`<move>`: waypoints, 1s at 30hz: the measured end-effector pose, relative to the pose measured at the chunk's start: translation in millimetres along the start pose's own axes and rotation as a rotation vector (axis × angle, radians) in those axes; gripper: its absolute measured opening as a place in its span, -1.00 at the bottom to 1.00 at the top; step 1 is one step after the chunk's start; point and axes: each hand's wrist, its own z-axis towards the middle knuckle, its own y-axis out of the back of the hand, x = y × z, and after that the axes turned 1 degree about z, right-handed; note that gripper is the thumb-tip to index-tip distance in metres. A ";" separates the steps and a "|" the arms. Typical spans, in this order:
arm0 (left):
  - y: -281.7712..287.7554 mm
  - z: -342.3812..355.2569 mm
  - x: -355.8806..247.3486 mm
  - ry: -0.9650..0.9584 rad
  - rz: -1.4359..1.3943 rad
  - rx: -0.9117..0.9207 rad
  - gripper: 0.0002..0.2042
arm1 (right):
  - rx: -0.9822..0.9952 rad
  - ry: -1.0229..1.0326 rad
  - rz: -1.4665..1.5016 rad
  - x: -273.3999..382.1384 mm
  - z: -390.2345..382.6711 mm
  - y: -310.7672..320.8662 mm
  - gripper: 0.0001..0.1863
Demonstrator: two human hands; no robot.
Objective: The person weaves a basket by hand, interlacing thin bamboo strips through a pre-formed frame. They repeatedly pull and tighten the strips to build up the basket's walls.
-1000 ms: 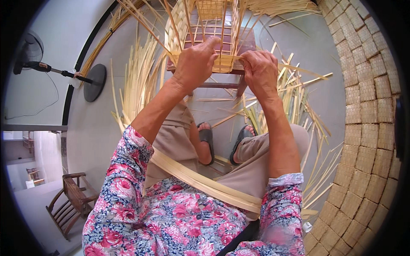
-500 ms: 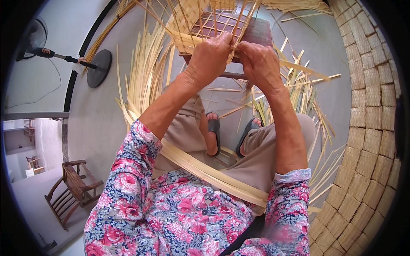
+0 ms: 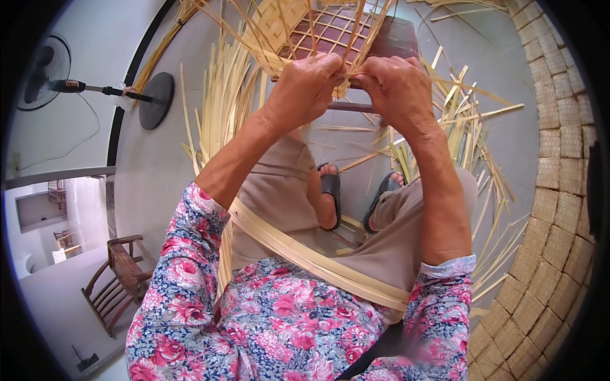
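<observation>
A partly woven bamboo basket (image 3: 279, 30), open-meshed with upright strips sticking up, rests on a dark red wooden stool (image 3: 395, 42) in front of me. At its near corner my left hand (image 3: 304, 87) is closed, thumb and fingers pinching the basket's edge. Just to the right, my right hand (image 3: 399, 94) is closed in a pinch on a thin bamboo strip (image 3: 473, 87), whose tail runs out to the right. A short stretch of strip spans the small gap between my fingertips. The exact weave under my fingers is partly hidden.
A bundle of long strips (image 3: 219, 95) lies left of the stool, and loose strips (image 3: 460, 136) scatter on the right. More strips (image 3: 318, 260) cross my lap. A standing fan (image 3: 155, 101) and a wooden chair (image 3: 124, 273) are at left; stacked woven blocks (image 3: 540, 235) line the right.
My hands have drawn slightly apart, so a stretch of strip now shows between the fingertips. Both stay at the basket's near corner. The whole view has shifted a little.
</observation>
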 end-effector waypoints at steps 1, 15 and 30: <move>4.5 -1.8 1.0 -0.012 -0.021 0.020 -0.93 | 0.015 -0.005 0.011 -1.4 0.9 1.3 -0.77; 53.1 8.8 26.0 -0.267 0.082 0.265 -0.90 | 0.347 0.340 0.089 -22.9 61.8 6.1 -0.74; 63.3 17.2 47.8 -0.191 -0.208 0.360 -0.79 | 0.418 0.380 0.298 -15.1 94.2 8.4 -0.72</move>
